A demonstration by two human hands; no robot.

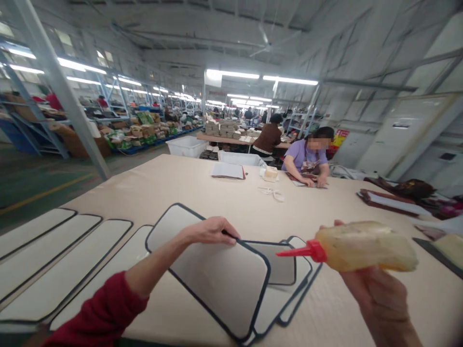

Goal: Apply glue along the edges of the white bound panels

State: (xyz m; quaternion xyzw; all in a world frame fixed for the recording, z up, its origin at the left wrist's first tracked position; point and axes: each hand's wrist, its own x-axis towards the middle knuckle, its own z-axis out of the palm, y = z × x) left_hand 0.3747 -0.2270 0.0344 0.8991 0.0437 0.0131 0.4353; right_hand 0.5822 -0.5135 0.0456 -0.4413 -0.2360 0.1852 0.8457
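My left hand [213,230] pinches the far edge of a pale rounded panel [220,274] with a dark border, which is tilted above the table. Under and beside it, several similar panels [284,301] lie in a loose, fanned pile. My right hand [376,289] is wrapped round a clear squeeze bottle [367,246] of yellowish liquid, held on its side. Its red pointed nozzle [302,251] points left, over the pile. The nozzle tip appears apart from the held panel.
More dark-edged panels [61,270] lie in a row at the left of the beige table [166,188]. Across it, a person in a purple top [307,156] handles a flat piece. A folded stack [227,171], white strips [271,193] and a yellowish block [270,173] lie at the far side.
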